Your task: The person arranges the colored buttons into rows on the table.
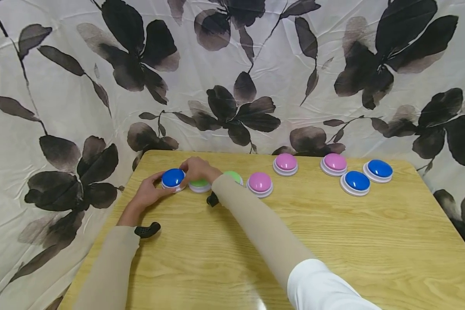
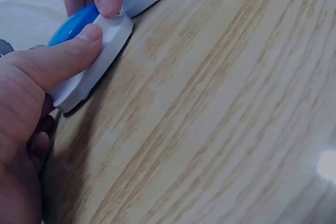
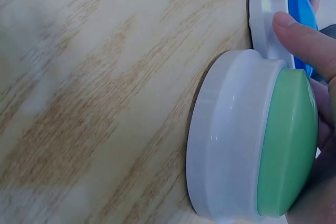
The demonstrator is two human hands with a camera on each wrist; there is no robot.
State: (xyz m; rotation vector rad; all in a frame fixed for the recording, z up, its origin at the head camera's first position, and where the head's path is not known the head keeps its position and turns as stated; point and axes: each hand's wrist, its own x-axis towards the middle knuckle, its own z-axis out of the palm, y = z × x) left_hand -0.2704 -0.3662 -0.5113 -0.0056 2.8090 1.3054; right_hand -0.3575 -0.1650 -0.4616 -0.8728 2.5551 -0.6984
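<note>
Blue button [image 1: 173, 177] between them, the left hand [image 1: 149, 192] and right hand [image 1: 197, 168] both grip its white base [image 2: 109, 50] with bent fingers. A green button [image 3: 286, 145] stands just beside it.

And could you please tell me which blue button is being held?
The leftmost blue button: the left hand and right hand both hold it, while the other two blue buttons sit untouched, farther right.
</note>
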